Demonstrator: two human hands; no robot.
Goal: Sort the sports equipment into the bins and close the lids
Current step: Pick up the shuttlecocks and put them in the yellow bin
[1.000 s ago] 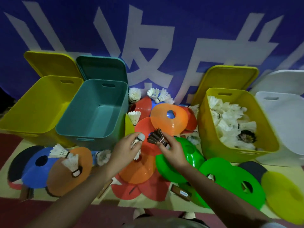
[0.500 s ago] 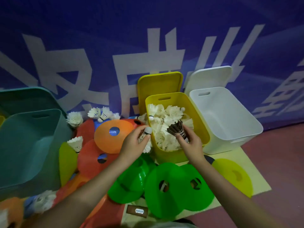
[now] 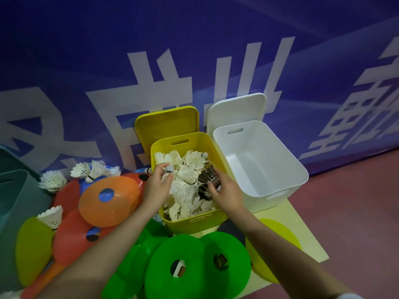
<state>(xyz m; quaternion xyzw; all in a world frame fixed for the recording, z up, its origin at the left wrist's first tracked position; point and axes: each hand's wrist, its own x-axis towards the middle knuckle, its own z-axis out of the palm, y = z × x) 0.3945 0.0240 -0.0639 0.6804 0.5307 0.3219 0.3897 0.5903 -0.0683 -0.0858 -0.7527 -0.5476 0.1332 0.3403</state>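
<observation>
While both hands reach into the yellow bin, the left hand pinches a white shuttlecock at the bin's left wall, and the right hand curls its fingers round a dark shuttlecock over the white pile inside. Beside it stands the white bin, each lid propped behind. Green cones lie on the floor at the near edge.

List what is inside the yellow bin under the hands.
The yellow bin holds a heap of white shuttlecocks and a dark shuttlecock at the right hand. The left hand holds another. The bin's floor is covered.
</observation>
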